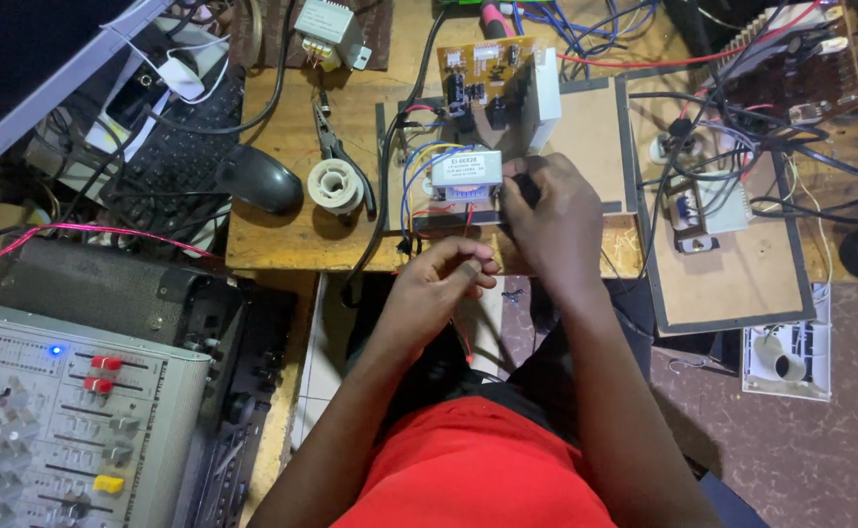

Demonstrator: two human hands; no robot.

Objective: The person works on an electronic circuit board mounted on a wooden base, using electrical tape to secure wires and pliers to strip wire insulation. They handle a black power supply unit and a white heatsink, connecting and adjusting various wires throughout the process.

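Cluttered wooden bench — right hand gripping boxy silver-blue transformer; left hand pinching red wire

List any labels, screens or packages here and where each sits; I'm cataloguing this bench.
Label: white rectangle atop the small transformer on the board, beside the right hand.
Screen: dark monitor with pale frame, top left, tilted.
Tape roll: white, round, left of the transformer.
Packages: none seen.

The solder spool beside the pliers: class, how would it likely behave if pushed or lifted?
The solder spool probably feels heavy for its size, being wound metal wire. Standing on its flat end, it likely slides, not rolls. Tipped over, its round flanges would probably let it roll toward the pliers.
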